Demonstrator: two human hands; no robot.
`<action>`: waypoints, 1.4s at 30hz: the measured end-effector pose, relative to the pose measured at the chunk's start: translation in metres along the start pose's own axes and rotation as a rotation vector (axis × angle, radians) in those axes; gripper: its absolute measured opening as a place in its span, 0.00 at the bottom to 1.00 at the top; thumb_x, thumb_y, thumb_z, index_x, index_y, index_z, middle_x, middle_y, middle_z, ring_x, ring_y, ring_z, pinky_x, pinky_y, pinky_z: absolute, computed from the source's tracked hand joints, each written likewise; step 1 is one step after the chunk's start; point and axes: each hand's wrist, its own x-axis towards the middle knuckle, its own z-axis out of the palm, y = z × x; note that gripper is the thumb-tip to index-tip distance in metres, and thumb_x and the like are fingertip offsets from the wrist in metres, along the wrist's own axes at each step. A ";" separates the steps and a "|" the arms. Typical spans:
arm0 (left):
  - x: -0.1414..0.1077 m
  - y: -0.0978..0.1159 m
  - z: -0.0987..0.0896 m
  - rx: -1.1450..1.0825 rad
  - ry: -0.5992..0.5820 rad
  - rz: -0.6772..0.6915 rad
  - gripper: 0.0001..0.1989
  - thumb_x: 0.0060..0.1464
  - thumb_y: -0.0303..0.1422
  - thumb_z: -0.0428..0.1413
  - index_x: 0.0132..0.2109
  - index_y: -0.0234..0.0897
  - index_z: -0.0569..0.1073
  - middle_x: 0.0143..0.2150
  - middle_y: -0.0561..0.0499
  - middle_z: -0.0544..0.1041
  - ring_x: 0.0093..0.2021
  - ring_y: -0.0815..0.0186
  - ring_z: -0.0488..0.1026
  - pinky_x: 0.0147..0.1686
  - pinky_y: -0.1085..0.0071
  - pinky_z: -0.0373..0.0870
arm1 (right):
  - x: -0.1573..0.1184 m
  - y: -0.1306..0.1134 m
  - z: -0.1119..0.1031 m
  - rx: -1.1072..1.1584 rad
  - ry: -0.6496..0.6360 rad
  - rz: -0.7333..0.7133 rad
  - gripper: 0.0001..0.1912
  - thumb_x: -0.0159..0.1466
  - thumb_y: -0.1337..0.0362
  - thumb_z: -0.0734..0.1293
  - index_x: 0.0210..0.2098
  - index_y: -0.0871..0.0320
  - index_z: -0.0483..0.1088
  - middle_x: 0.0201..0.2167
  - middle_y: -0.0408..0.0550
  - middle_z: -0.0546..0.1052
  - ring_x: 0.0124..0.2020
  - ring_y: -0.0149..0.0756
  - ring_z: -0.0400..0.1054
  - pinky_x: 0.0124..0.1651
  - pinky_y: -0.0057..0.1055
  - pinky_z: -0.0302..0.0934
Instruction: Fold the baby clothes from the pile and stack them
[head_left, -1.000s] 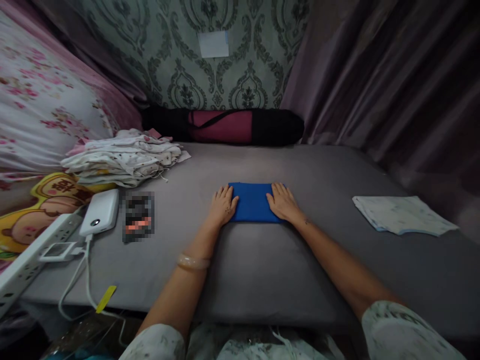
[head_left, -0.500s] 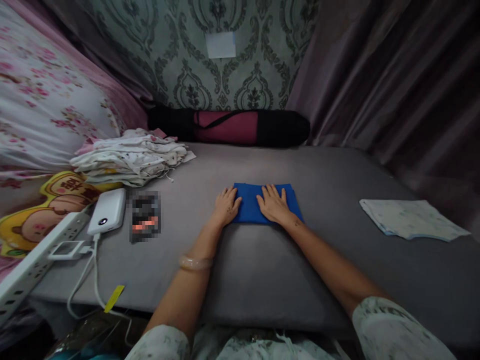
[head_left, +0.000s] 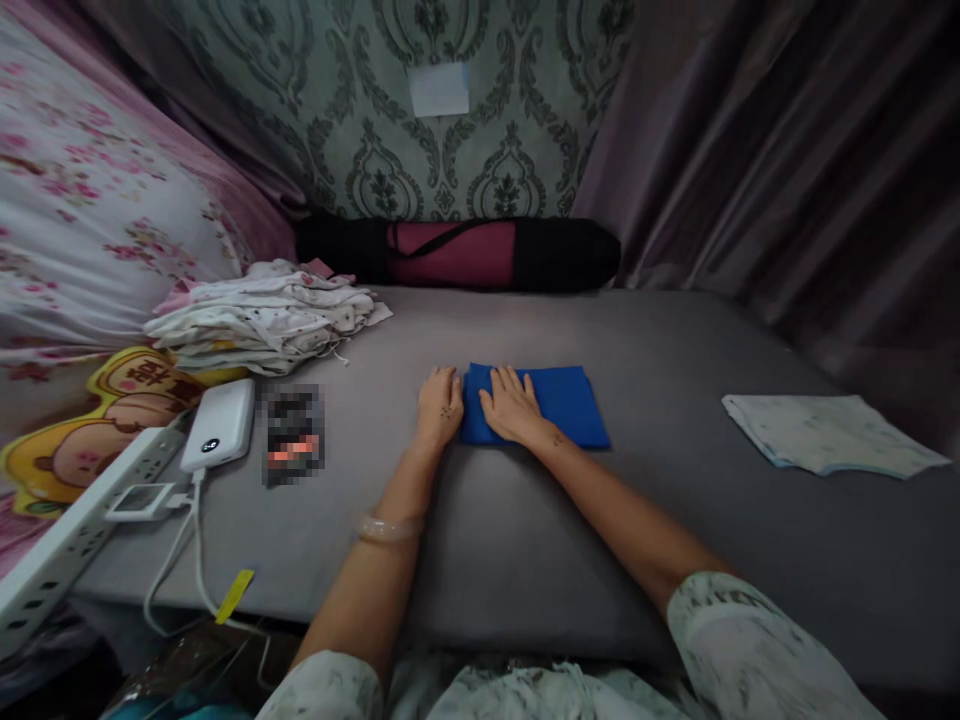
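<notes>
A folded blue cloth [head_left: 566, 405] lies flat in the middle of the grey-covered surface [head_left: 517, 550]. My right hand [head_left: 511, 403] rests palm down on its left half, fingers stretched out and a little apart. Beside the cloth's left edge, my left hand [head_left: 441, 405] lies flat on the grey cover, its fingers extended and close together. Neither hand grips anything. The part of the cloth under my right palm is hidden.
A pile of light clothes [head_left: 262, 315] sits back left, near a long black-and-maroon bag [head_left: 457, 253]. At left are a white power bank [head_left: 219, 425], a power strip [head_left: 97, 510] and a blurred-out object [head_left: 292, 435]. A folded pale garment [head_left: 829, 435] lies right.
My right hand has slid left across the blue cloth. My left hand has shifted left, off the cloth's edge onto the grey cover.
</notes>
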 end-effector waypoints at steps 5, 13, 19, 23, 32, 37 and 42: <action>0.002 0.000 -0.003 -0.077 0.044 -0.051 0.19 0.64 0.33 0.41 0.54 0.30 0.69 0.56 0.38 0.73 0.62 0.58 0.65 0.62 0.57 0.59 | 0.011 -0.027 0.005 -0.019 0.059 -0.099 0.31 0.69 0.58 0.49 0.66 0.71 0.51 0.69 0.59 0.52 0.70 0.46 0.38 0.69 0.45 0.31; 0.000 0.001 -0.003 -0.082 0.048 -0.034 0.18 0.64 0.34 0.41 0.53 0.33 0.70 0.54 0.39 0.74 0.60 0.58 0.67 0.61 0.57 0.62 | 0.013 -0.029 0.014 0.026 -0.038 -0.109 0.31 0.68 0.59 0.50 0.67 0.70 0.51 0.69 0.58 0.52 0.70 0.45 0.39 0.68 0.44 0.34; 0.005 0.032 -0.010 0.035 0.018 0.133 0.19 0.64 0.33 0.42 0.55 0.31 0.69 0.56 0.39 0.73 0.63 0.57 0.63 0.62 0.58 0.60 | 0.003 0.008 -0.020 0.068 0.107 -0.048 0.32 0.70 0.57 0.47 0.67 0.70 0.51 0.69 0.57 0.52 0.70 0.44 0.39 0.69 0.43 0.33; 0.007 0.069 -0.002 0.218 -0.139 0.202 0.22 0.64 0.34 0.41 0.60 0.28 0.65 0.62 0.38 0.67 0.66 0.54 0.57 0.64 0.56 0.56 | -0.013 0.047 -0.030 -0.048 0.125 0.015 0.32 0.69 0.58 0.47 0.67 0.71 0.52 0.68 0.58 0.53 0.70 0.45 0.40 0.69 0.44 0.33; -0.011 0.081 0.037 0.480 -0.374 0.114 0.33 0.65 0.46 0.36 0.66 0.25 0.58 0.69 0.38 0.55 0.70 0.51 0.48 0.67 0.55 0.46 | -0.030 0.081 -0.010 -0.125 0.081 0.103 0.32 0.69 0.57 0.48 0.66 0.72 0.54 0.68 0.58 0.54 0.69 0.46 0.41 0.69 0.47 0.33; -0.010 0.078 0.032 0.434 -0.310 0.111 0.31 0.66 0.44 0.37 0.65 0.25 0.61 0.68 0.37 0.58 0.69 0.52 0.51 0.66 0.55 0.48 | -0.030 0.085 -0.012 -0.086 0.129 0.118 0.31 0.70 0.57 0.47 0.66 0.70 0.54 0.68 0.58 0.55 0.69 0.45 0.42 0.69 0.46 0.34; -0.011 0.068 0.030 0.346 -0.227 0.079 0.31 0.65 0.44 0.40 0.64 0.23 0.60 0.67 0.32 0.58 0.68 0.48 0.52 0.65 0.52 0.49 | -0.032 0.099 -0.013 -0.064 0.153 0.167 0.32 0.70 0.57 0.47 0.67 0.73 0.50 0.68 0.60 0.53 0.69 0.46 0.41 0.68 0.45 0.37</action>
